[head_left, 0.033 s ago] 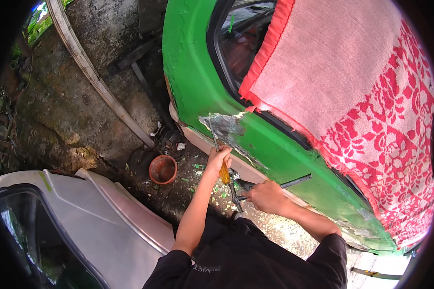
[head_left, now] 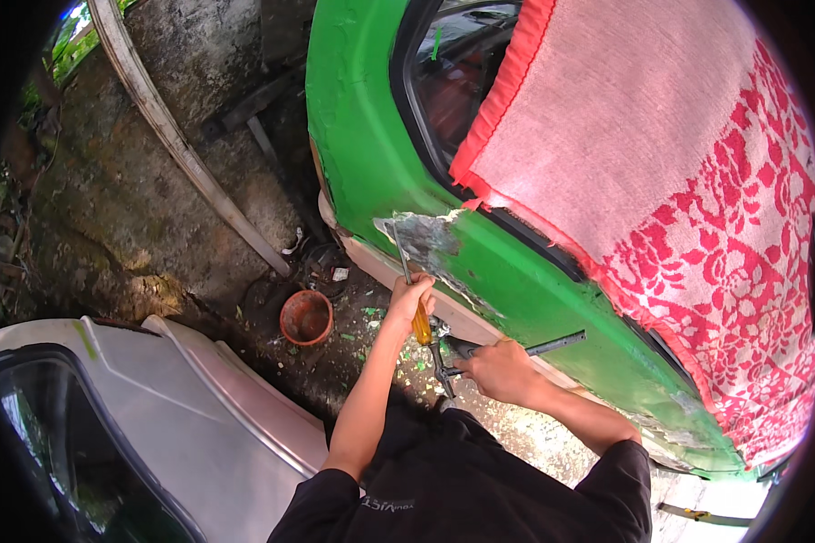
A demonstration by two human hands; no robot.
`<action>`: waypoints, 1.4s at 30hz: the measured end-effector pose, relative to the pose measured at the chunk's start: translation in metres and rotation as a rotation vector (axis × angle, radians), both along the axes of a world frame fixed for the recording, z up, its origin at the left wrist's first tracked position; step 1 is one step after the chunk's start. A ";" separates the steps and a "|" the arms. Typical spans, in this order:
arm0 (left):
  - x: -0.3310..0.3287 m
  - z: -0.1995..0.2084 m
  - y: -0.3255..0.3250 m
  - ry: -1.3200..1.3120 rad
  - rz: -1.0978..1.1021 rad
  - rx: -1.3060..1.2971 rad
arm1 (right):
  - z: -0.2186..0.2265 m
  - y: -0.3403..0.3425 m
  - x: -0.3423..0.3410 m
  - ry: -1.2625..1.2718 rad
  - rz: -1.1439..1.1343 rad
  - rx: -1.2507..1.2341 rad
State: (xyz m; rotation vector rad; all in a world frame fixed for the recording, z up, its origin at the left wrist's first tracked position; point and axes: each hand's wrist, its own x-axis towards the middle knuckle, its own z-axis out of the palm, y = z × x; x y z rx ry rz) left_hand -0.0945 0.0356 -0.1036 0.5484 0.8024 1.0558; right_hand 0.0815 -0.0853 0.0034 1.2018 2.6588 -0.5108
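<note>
My left hand (head_left: 410, 297) is closed around a screwdriver (head_left: 422, 328) with an amber handle. Its long metal blade points up and away, its tip at the bare grey patch (head_left: 433, 237) of chipped paint on the green car body (head_left: 353, 136). In my right hand (head_left: 501, 369) is a hammer (head_left: 557, 343) with a dark metal tube for a handle, which sticks out to the right past my fist. The hammer's head is close to the butt of the screwdriver; whether they touch I cannot tell.
A red-and-pink patterned towel (head_left: 625, 118) drapes over the green car. Behind my left arm stand a terracotta pot (head_left: 306, 318) and scattered green paint flakes. A silver-grey car (head_left: 181, 389) is at lower left. A long curved strip (head_left: 167, 136) leans on the mossy wall.
</note>
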 end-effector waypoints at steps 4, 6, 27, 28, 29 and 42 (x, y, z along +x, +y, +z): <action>0.003 -0.008 0.003 0.020 0.021 0.008 | 0.013 0.006 0.000 -0.069 0.130 -0.156; 0.006 -0.006 0.003 0.004 0.027 -0.004 | 0.002 -0.001 -0.002 0.034 -0.038 -0.016; 0.011 -0.003 0.015 -0.044 0.070 -0.039 | 0.012 0.014 0.009 0.005 0.037 -0.034; 0.007 -0.005 0.021 -0.100 0.076 -0.051 | 0.012 0.013 0.009 -0.005 -0.002 0.026; 0.005 -0.002 0.024 -0.160 0.083 -0.064 | 0.012 0.011 0.008 -0.018 -0.039 0.085; 0.006 0.009 0.007 -0.152 -0.013 -0.046 | 0.034 0.019 0.011 0.037 -0.009 -0.051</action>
